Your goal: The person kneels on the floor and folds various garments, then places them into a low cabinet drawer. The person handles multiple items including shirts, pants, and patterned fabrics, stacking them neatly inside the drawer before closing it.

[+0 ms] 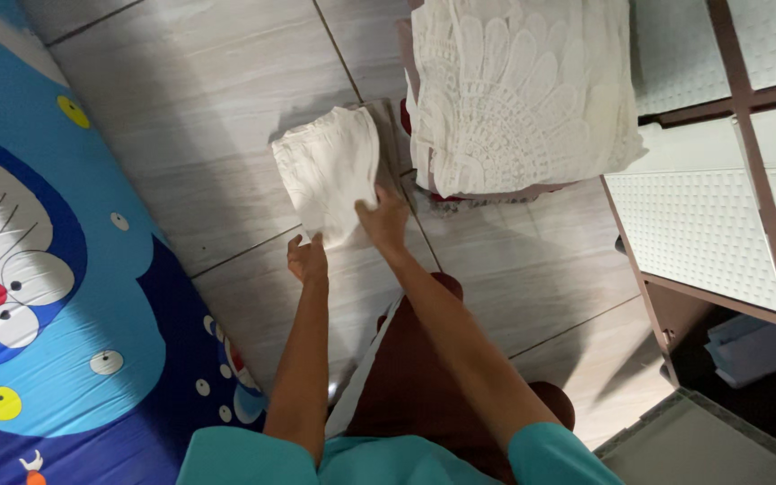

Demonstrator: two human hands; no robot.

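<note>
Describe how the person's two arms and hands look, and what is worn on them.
Both arms are bare from the short teal sleeves of a shirt down to the fingers. The left hand and the right hand wear no gloves, and no watch, bracelet or ring is visible. The sleeves are plain, without a pattern.
</note>
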